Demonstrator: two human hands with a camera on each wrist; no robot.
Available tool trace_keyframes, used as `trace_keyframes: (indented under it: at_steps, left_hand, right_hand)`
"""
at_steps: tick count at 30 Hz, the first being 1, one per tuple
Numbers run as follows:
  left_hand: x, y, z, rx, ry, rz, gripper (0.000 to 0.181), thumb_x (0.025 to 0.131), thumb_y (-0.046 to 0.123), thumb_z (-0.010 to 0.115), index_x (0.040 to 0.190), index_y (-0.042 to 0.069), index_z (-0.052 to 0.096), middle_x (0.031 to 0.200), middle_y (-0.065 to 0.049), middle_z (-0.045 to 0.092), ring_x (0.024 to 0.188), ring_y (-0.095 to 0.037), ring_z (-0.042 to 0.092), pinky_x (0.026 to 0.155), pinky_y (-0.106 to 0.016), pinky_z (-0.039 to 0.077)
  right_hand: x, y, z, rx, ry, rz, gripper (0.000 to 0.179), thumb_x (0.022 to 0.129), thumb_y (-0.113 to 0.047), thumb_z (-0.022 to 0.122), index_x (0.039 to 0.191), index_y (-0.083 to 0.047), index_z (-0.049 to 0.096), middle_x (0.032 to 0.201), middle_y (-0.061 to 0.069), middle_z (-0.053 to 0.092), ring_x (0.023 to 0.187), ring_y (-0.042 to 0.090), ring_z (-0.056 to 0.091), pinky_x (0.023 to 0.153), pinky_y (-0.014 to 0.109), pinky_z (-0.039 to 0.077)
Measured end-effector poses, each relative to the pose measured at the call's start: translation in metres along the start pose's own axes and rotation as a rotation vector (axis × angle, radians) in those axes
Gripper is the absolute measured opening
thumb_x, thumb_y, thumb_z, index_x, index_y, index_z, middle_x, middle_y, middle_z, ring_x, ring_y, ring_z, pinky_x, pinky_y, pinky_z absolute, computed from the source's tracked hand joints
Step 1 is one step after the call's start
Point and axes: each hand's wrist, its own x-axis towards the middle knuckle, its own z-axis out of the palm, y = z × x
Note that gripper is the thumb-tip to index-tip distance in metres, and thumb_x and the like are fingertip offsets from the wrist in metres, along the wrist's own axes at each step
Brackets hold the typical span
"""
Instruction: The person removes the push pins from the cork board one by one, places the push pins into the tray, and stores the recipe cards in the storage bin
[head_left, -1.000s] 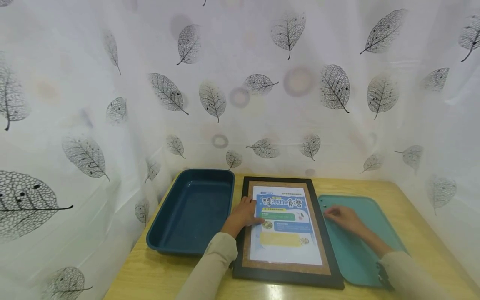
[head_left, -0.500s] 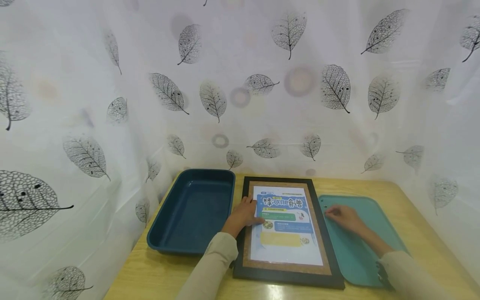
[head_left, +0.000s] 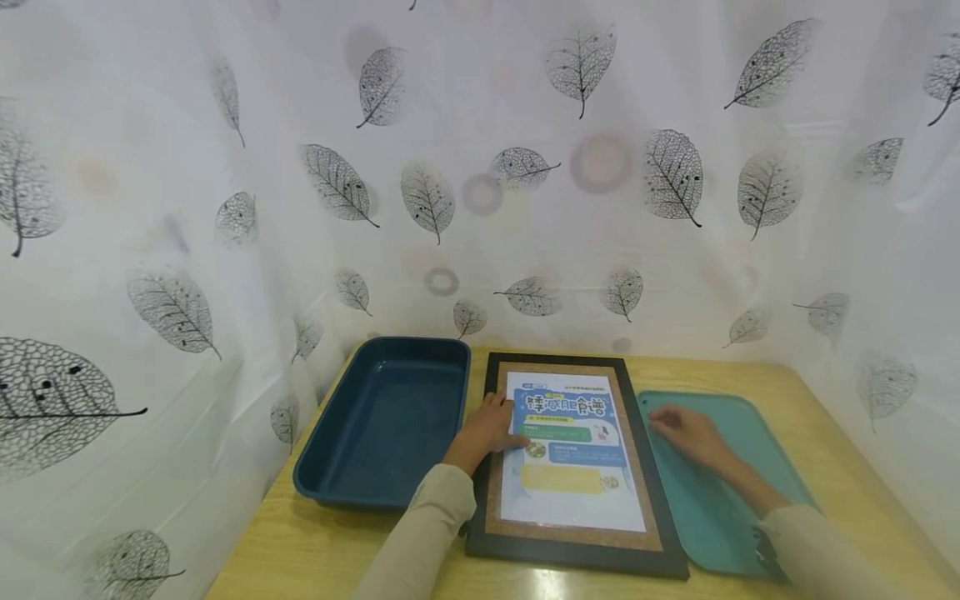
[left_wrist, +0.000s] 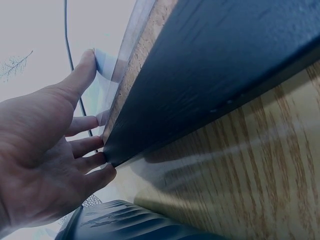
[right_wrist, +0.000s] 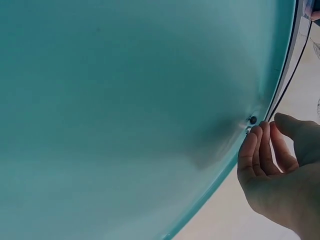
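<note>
My left hand (head_left: 491, 429) rests on the left side of a black-framed cork board (head_left: 573, 546), fingers spread. Its thumb lies on a white printed sheet (head_left: 570, 508) with blue, green and yellow blocks. In the left wrist view the other fingertips (left_wrist: 95, 160) touch the frame's edge. My right hand (head_left: 686, 433) is over the far left corner of a teal tray (head_left: 738, 525), fingers bent toward the thumb. In the right wrist view, a small dark round-headed piece (right_wrist: 253, 120) and a tiny shiny piece (right_wrist: 248, 130) lie right by the fingertips. I cannot tell whether they pinch anything.
A deep dark blue rectangular tray (head_left: 375, 442) stands left of the board. All three items lie on a light wood table (head_left: 345, 550). A white curtain (head_left: 525, 233) with leaf prints hangs behind and along both sides.
The left hand, board and sheet stay in place. My right hand has shifted very slightly at the tray's corner, and one small piece seen earlier by its fingertips no longer shows in the head view.
</note>
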Motion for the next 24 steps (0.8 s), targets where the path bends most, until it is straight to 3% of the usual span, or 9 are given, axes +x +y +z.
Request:
trace_keyframes:
  at_steps: [14,18,24]
  left_hand:
    - [0.001,0.0,0.001,-0.002,0.0,0.006,0.088,0.091,0.056,0.076,0.154,0.003,0.046,0.167,-0.017,0.031,0.153,-0.031,0.032,0.119,-0.046,0.039]
    - [0.001,0.0,0.002,-0.001,0.0,0.007,0.087,0.091,0.056,0.075,0.154,0.003,0.045,0.167,-0.017,0.031,0.153,-0.031,0.032,0.119,-0.046,0.038]
    - [0.001,0.0,0.001,0.001,0.0,-0.002,0.088,0.091,0.057,0.075,0.154,0.003,0.046,0.167,-0.016,0.031,0.152,-0.031,0.032,0.119,-0.047,0.039]
  right_hand:
    - [0.004,-0.027,0.007,-0.039,-0.01,-0.083,0.028,0.095,-0.014,0.076,0.116,0.004,0.072,0.11,0.02,0.074,0.103,0.041,0.069,0.086,0.056,0.059]
    - [0.006,-0.037,0.01,-0.06,-0.051,-0.089,0.04,0.091,-0.021,0.081,0.121,0.003,0.071,0.112,0.019,0.073,0.102,0.038,0.069,0.085,0.055,0.059]
    - [0.011,-0.05,0.019,-0.078,-0.161,-0.11,0.059,0.087,-0.036,0.085,0.133,-0.002,0.067,0.132,0.022,0.067,0.121,0.044,0.062,0.1,0.063,0.05]
